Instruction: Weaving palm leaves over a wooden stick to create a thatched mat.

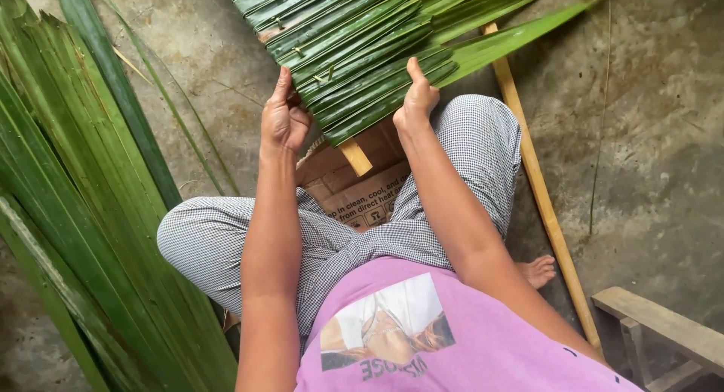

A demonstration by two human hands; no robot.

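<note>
Pink shirt [483,347] nearest, both hands – L [283,120], R [416,98] – gripping leaf panel [362,60]

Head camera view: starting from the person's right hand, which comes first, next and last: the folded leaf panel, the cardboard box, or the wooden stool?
From the right hand:
1. Folded leaf panel: the hand grips its near edge, thumb on top.
2. Cardboard box: just below the hand, between the knees.
3. Wooden stool: far off at the lower right corner.

The left hand holds the same panel's other side.
</note>
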